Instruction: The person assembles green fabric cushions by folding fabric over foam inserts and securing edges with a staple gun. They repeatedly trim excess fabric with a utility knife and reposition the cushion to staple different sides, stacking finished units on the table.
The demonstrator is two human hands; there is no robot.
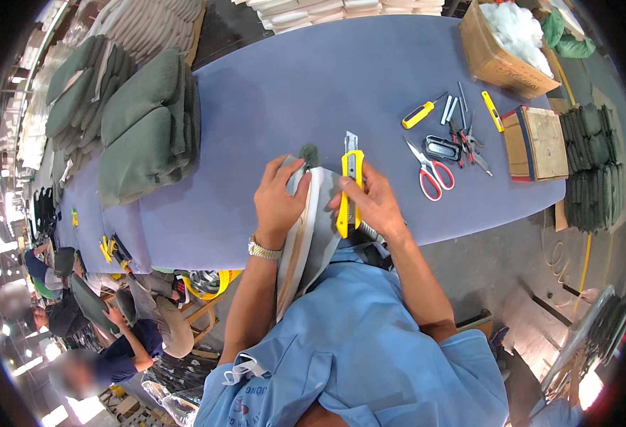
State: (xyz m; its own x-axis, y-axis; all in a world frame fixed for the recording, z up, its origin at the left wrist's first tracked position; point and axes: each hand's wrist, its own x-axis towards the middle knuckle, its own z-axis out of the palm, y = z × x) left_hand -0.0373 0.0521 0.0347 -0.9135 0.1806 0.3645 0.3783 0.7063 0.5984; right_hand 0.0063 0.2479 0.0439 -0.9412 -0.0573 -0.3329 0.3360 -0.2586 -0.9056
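My right hand [373,203] grips a yellow utility knife [349,186], blade end pointing away from me over the table. My left hand [279,203] presses on a grey and white upholstered panel [314,235] that stands on edge between my arms, its far end at the table's near edge. A tuft of dark green fabric [308,153] shows just beyond the panel's top. A metal wristwatch [264,250] sits on my left wrist. The panel's lower part is hidden behind my blue shirt.
A blue-grey padded table [291,92] stretches ahead. Red-handled scissors [432,173], a yellow screwdriver [420,112], a second yellow knife [492,111] and small tools lie right. Green cushions [145,128] are stacked left; a cardboard box [501,53] of white stuffing stands far right. Other people sit at lower left.
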